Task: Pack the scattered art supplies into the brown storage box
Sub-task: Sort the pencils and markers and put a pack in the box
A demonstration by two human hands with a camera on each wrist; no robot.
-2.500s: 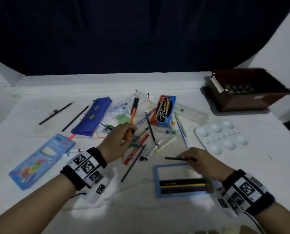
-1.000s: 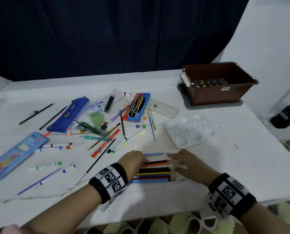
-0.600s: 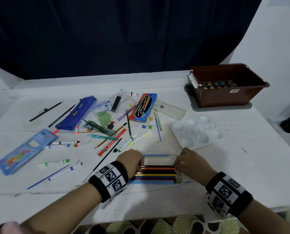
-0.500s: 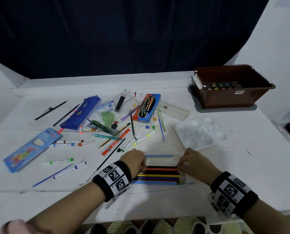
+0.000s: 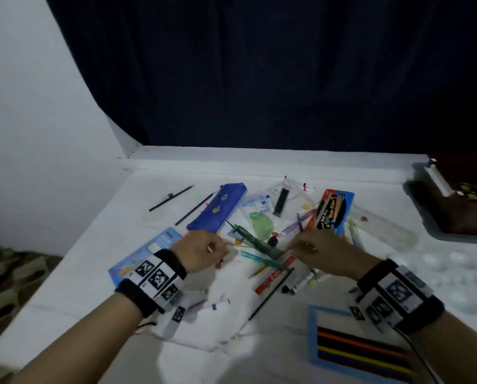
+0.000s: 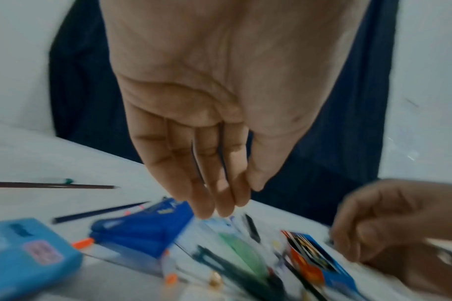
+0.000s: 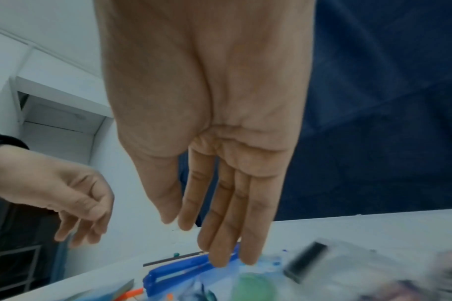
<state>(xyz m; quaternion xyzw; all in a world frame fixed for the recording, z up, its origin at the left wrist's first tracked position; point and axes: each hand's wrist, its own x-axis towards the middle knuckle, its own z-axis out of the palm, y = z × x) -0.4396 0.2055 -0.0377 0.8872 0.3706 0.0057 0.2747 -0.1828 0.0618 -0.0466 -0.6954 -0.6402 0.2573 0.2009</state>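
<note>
Both hands hover over the scattered pile in the middle of the white table [image 5: 259, 167]. My left hand [image 5: 220, 253] is empty, with its fingers straight in the left wrist view [image 6: 232, 201], above a blue pencil pouch [image 5: 217, 207] [image 6: 142, 232]. My right hand [image 5: 298, 248] is also empty and flat [image 7: 199, 240], just in front of a box of colours [image 5: 333, 210]. A dark green pen [image 5: 256, 241] and a teal pen [image 5: 262, 260] lie between the hands. The brown storage box [image 5: 467, 217] stands at the far right edge, partly cut off.
A blue-framed tray of coloured pencils [image 5: 356, 353] lies near the front edge, under my right forearm. A light blue packet [image 5: 145, 253] sits left of my left hand. A white palette [image 5: 453, 273] is at the right. Markers and thin brushes lie around.
Both hands have let go of the pencil tray and moved away from me to the pile. The head view has swung left, so the brown box now sits at the frame's edge.
</note>
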